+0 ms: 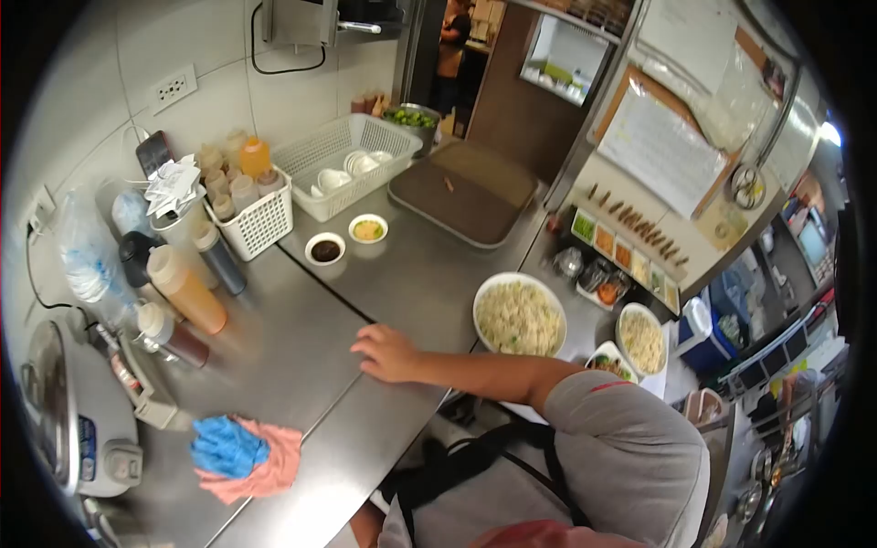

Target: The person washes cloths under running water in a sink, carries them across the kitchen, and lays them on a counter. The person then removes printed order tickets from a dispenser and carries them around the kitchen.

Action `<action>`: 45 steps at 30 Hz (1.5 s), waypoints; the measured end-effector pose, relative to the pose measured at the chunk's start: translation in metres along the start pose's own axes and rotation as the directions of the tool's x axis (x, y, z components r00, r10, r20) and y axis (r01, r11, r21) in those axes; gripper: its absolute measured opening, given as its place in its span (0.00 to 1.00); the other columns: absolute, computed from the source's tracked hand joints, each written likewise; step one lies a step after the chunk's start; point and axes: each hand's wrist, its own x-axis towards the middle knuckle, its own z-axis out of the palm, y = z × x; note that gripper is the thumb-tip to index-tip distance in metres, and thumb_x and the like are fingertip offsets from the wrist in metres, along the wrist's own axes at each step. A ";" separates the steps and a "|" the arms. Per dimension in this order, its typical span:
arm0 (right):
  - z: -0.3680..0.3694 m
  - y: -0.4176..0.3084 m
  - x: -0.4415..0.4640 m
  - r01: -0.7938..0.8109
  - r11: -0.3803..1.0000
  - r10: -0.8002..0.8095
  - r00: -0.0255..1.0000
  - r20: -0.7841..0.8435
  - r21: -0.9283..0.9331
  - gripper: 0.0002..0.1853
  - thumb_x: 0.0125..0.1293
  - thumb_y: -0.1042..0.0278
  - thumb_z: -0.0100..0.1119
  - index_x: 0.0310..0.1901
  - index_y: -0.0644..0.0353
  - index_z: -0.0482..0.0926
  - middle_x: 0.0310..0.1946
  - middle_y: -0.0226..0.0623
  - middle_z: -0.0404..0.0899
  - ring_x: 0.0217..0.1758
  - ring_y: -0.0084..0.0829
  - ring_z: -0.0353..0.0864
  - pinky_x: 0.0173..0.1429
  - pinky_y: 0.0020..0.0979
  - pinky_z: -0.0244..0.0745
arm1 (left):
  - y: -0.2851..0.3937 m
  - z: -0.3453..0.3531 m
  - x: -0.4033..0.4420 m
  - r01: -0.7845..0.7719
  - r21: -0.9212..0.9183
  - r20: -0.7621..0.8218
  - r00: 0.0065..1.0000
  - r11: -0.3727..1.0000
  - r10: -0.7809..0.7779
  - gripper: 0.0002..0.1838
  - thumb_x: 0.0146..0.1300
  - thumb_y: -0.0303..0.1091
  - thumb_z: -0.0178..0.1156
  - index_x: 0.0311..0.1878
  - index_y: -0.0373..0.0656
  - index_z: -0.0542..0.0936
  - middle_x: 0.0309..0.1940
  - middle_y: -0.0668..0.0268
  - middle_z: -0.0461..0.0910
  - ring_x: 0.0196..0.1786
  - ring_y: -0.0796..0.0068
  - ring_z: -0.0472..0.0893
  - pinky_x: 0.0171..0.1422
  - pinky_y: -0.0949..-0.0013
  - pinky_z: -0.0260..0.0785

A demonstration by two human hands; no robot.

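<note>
My right hand [388, 354] rests on the steel counter [301, 365], its fingers loosely bent and a little apart, with no object visible in it. Only a bit of my left arm [367, 526] shows at the bottom edge; the left hand is out of sight. Right of my right hand stands a large oval bowl of fried rice [519, 315]. Beyond the hand are a small dish of dark sauce [325, 248] and another small dish with yellow-green contents [368, 228]. A blue cloth [228, 446] lies bunched on a pink cloth [279, 470] at the lower left.
Sauce bottles [187, 290] stand along the left, near a rice cooker [91, 420]. A white basket of bottles [260, 219], a crate with white dishes [311, 151] and a brown tray [466, 196] are at the back. A second rice bowl [642, 338] and condiment containers [621, 256] are right.
</note>
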 end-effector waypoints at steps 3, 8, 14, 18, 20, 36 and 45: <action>0.007 -0.001 0.009 0.053 0.996 -0.049 0.997 0.054 -0.076 0.17 0.47 0.64 0.55 0.41 0.52 0.70 0.46 0.37 0.63 0.50 0.39 0.61 0.51 0.37 0.57 | 0.009 0.018 0.016 0.057 -0.079 -0.042 0.997 0.995 -0.061 0.33 0.51 0.49 0.52 0.55 0.37 0.60 0.49 0.47 0.65 0.52 0.52 0.65 0.55 0.59 0.58; 0.005 0.001 0.015 0.065 0.997 -0.059 0.991 0.120 -0.049 0.18 0.47 0.64 0.55 0.42 0.52 0.69 0.46 0.37 0.63 0.51 0.38 0.59 0.52 0.38 0.54 | 0.013 0.045 0.027 0.123 -0.212 -0.089 0.985 0.969 -0.145 0.32 0.51 0.48 0.53 0.55 0.37 0.60 0.49 0.48 0.66 0.52 0.53 0.66 0.55 0.59 0.58; 0.009 0.005 0.017 0.098 0.995 -0.096 0.991 0.092 -0.016 0.17 0.45 0.65 0.55 0.41 0.53 0.70 0.44 0.37 0.63 0.50 0.39 0.59 0.50 0.40 0.54 | 0.001 0.053 0.018 0.138 -0.276 -0.129 0.975 0.951 -0.179 0.32 0.51 0.47 0.53 0.55 0.36 0.60 0.48 0.49 0.66 0.51 0.55 0.66 0.54 0.60 0.58; 0.007 0.003 0.019 0.073 0.997 -0.070 0.991 0.114 -0.022 0.17 0.44 0.65 0.55 0.40 0.53 0.70 0.44 0.38 0.63 0.51 0.40 0.59 0.51 0.39 0.54 | -0.003 0.053 0.008 0.155 -0.302 -0.130 0.971 0.941 -0.202 0.31 0.52 0.46 0.53 0.55 0.36 0.60 0.48 0.49 0.66 0.51 0.56 0.67 0.54 0.61 0.59; 0.007 0.001 0.020 0.066 0.998 -0.063 0.990 0.123 -0.023 0.17 0.45 0.65 0.55 0.40 0.53 0.70 0.44 0.38 0.63 0.51 0.40 0.59 0.51 0.40 0.54 | -0.007 0.054 0.004 0.160 -0.312 -0.132 0.969 0.937 -0.209 0.31 0.52 0.45 0.53 0.55 0.36 0.60 0.48 0.50 0.66 0.51 0.57 0.67 0.54 0.61 0.59; 0.007 0.001 0.019 0.080 0.996 -0.075 0.993 0.094 -0.045 0.16 0.45 0.64 0.55 0.39 0.53 0.71 0.44 0.37 0.64 0.50 0.39 0.60 0.51 0.39 0.54 | -0.034 0.054 -0.005 0.169 -0.394 -0.137 0.961 0.903 -0.240 0.30 0.52 0.42 0.54 0.54 0.34 0.59 0.47 0.53 0.68 0.49 0.61 0.68 0.54 0.63 0.60; 0.008 0.000 0.014 0.066 0.998 -0.064 0.997 0.050 -0.021 0.16 0.43 0.65 0.56 0.38 0.52 0.72 0.43 0.36 0.65 0.50 0.39 0.61 0.49 0.40 0.56 | -0.011 0.011 -0.149 -0.211 -0.809 -0.428 0.851 0.549 -0.304 0.25 0.48 0.32 0.58 0.50 0.34 0.63 0.38 0.54 0.74 0.43 0.64 0.72 0.44 0.68 0.66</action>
